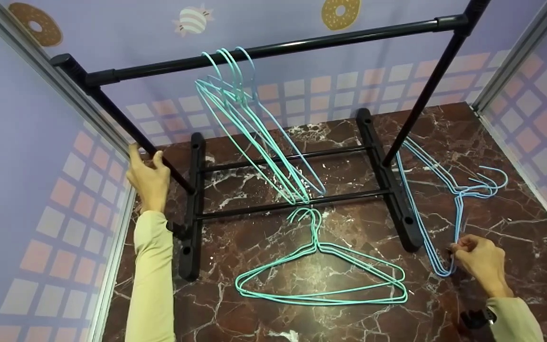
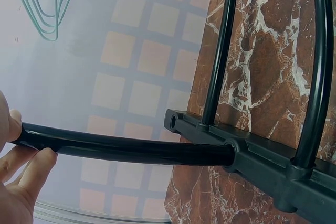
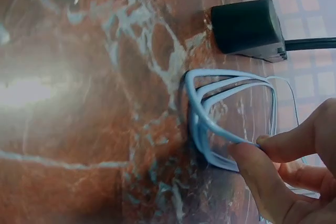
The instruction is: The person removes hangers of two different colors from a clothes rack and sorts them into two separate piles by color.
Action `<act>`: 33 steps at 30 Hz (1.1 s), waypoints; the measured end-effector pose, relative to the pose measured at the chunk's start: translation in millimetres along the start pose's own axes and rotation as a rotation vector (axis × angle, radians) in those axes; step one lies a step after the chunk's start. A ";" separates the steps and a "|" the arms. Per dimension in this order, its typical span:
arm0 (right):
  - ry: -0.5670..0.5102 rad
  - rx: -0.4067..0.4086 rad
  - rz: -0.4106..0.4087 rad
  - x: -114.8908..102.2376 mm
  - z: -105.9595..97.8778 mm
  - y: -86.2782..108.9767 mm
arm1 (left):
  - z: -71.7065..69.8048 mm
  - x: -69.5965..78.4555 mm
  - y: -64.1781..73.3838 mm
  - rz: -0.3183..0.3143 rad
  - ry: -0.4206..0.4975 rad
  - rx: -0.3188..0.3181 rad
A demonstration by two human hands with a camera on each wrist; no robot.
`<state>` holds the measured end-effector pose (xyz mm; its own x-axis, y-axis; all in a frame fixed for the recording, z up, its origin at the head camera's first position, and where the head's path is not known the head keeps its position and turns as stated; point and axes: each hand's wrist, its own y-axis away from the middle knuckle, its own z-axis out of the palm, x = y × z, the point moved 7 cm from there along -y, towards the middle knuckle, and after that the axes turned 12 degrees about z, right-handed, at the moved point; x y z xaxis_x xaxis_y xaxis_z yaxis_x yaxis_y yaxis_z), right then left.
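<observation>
A black clothes rack [image 1: 264,50] stands on a dark marbled floor. My left hand [image 1: 148,178] grips its left upright post [image 2: 121,151]. Several teal and blue wire hangers [image 1: 249,123] hang from the top bar. A stack of teal hangers [image 1: 321,273] lies flat in front of the rack. To the right lie several light blue hangers [image 1: 439,209]. My right hand [image 1: 475,259] pinches the near corner of one of them [image 3: 223,124] between thumb and fingers, close to the floor.
The rack's black base feet [image 1: 390,185] and two low crossbars [image 1: 292,202] sit between the hanger piles. Patterned purple walls [image 1: 41,199] with metal edging close in on the left, back and right. The rack foot's end [image 3: 249,27] is near the blue hangers.
</observation>
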<state>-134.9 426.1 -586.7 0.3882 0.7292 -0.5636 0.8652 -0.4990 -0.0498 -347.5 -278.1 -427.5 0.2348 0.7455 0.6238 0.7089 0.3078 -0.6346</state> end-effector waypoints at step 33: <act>-0.320 0.185 -0.188 -157.6 -36.2 19.3 | 1.5 -2.3 1.2 -0.051 0.000 -0.026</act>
<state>-167.9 318.5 -469.0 0.0856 0.6477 -0.7571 0.8286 -0.4682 -0.3069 -348.2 -278.6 -430.4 0.1980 0.7291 0.6552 0.7373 0.3297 -0.5896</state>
